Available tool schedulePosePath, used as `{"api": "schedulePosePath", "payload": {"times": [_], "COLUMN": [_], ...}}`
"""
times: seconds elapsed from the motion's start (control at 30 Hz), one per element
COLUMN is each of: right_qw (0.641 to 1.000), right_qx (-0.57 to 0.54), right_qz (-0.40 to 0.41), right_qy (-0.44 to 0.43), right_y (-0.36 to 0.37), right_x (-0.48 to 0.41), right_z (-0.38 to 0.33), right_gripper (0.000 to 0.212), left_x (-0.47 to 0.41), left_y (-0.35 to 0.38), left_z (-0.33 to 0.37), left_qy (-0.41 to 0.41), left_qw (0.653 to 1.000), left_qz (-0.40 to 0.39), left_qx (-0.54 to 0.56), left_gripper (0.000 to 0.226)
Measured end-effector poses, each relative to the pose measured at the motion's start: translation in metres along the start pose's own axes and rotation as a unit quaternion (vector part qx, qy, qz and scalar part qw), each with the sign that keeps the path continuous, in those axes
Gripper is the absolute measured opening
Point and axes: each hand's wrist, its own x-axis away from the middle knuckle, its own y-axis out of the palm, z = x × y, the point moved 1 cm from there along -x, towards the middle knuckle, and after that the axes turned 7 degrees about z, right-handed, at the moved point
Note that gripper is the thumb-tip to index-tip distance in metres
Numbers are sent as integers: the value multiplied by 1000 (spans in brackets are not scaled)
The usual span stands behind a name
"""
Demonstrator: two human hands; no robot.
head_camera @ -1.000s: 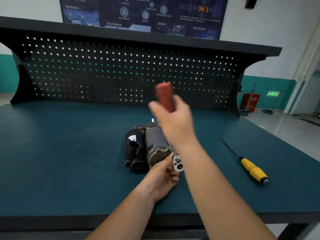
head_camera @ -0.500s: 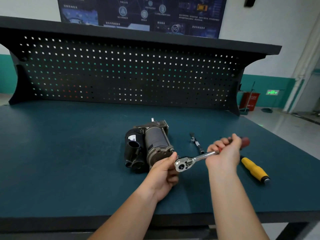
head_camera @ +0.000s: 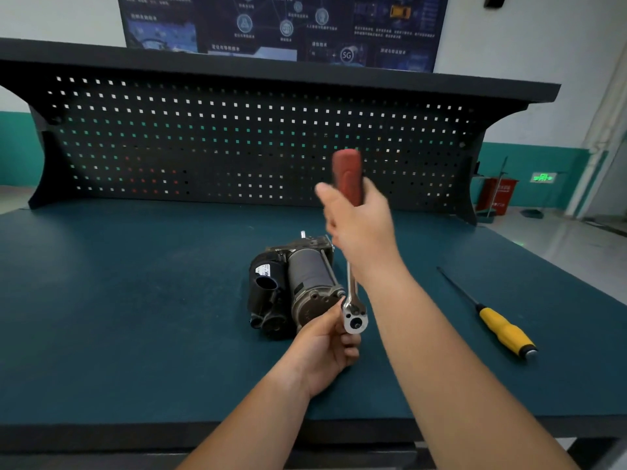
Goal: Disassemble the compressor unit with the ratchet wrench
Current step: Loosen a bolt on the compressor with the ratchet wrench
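Both arms bare, no fabric in shot: left forearm [head_camera: 258,422] & right forearm [head_camera: 441,361] are slim and smooth. The left hand [head_camera: 325,351] is sharp, w/ knuckle creases showing (the right hand [head_camera: 359,225] is smeared by motion blur, details lost).

The right grip [head_camera: 360,228] is blurring, covering much of the wrench [head_camera: 354,315] handle; the left grip [head_camera: 325,351] is hiding the wrench head's underside.

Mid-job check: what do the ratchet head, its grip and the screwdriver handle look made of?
Ratchet head: bright reflective metal, likely chromed steel. Grip: matte red, probably rubber or plastic; motion-blurred. Screwdriver handle: smooth yellow with black end, seemingly plastic.
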Motion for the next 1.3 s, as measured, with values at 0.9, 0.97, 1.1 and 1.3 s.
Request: {"api": "schedulePosePath", "payload": {"times": [0.9,0.97,1.1,1.3], "right_qw": [866,931,995,933], "right_qx": [-344,-269,68,250], "right_qz": [339,233,-70,-224], "right_qy": [129,78,-20,-130], "right_y": [-64,-45,10,51], "right_x": [17,10,12,36], "right_z": [32,18,4,17], "right_gripper": [20,18,19,30], "left_x": [-5,-3,-6,-10], "left_y": [-4,-4,-4,-6], "left_z": [-2,-1,-1,-1], "left_qy": [34,31,25,12], "left_qw": [999,998,998,995], "left_qz": [42,36,53,94], "left_qx": [-9,-35,-34,-22], "left_gripper": [18,17,32,30]}}
